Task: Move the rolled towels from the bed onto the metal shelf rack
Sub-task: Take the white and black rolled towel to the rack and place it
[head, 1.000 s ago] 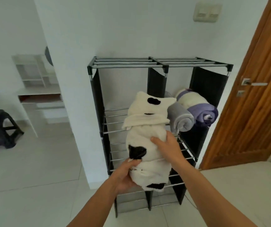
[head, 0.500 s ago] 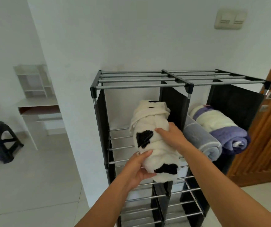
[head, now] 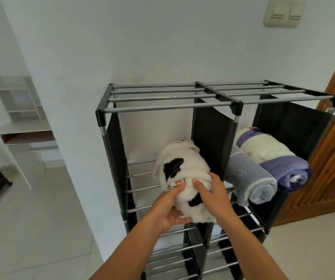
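At the centre of the frame both hands hold a rolled white towel with black patches [head: 184,178], its far end already in the left compartment of the metal shelf rack [head: 168,107]. The left hand [head: 168,209] cups the near end from below and the side, fingers wrapped around it. The right hand [head: 213,196] presses on top, fingers spread over the roll. The roll seems to rest on the shelf bars, though the hands hide the contact.

To do this step well, slide the roll straight back along the bars, keeping it parallel to the black divider panel [head: 213,138] just to its right. Keep the right hand's pressure light, so the loose flap at the far end does not catch or unwind. Let go only when the near end, now overhanging the front bar, lies over the bars.

To the right of centre, a grey rolled towel [head: 251,178] and a purple and cream one [head: 273,158] already lie in the neighbouring compartment, touching each other.
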The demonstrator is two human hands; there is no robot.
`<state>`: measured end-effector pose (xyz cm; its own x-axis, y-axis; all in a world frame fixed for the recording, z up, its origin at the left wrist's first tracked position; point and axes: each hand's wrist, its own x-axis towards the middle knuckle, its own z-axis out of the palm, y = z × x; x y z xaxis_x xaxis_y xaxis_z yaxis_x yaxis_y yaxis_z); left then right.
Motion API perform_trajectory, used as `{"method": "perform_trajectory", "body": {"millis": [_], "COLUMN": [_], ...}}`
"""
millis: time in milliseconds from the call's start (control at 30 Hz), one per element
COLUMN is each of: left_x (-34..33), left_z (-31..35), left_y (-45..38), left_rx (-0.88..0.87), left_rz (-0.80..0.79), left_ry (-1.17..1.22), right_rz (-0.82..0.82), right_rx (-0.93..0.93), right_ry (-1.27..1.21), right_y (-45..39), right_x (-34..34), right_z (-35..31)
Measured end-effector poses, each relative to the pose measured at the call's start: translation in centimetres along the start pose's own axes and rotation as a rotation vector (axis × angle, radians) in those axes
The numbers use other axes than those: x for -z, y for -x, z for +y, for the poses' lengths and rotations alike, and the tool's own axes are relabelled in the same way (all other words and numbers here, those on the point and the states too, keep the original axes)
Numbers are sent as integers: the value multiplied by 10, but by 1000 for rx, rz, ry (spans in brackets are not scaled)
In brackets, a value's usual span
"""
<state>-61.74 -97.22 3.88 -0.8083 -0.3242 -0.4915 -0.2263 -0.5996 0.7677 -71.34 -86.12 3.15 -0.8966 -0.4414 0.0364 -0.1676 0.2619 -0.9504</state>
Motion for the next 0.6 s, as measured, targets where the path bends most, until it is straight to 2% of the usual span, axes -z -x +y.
{"method": "perform_trajectory", "body": {"millis": [133,300,600], "left_x": [-12,-21,-31], "left_z": [-4,1,14], "left_y": [-5,-9,-17], "left_rx": [-104,-191,-354], "left_rz": [79,75,86], "left_ry": [-44,-12,66], "right_rz": [29,60,110], "right_rx": [-39,27,107], "right_ry": [-69,-116,-39], "right_y": [3,1,-12], "right_x": [-2,-3,0], "right_z": [8,-1,-19]}}
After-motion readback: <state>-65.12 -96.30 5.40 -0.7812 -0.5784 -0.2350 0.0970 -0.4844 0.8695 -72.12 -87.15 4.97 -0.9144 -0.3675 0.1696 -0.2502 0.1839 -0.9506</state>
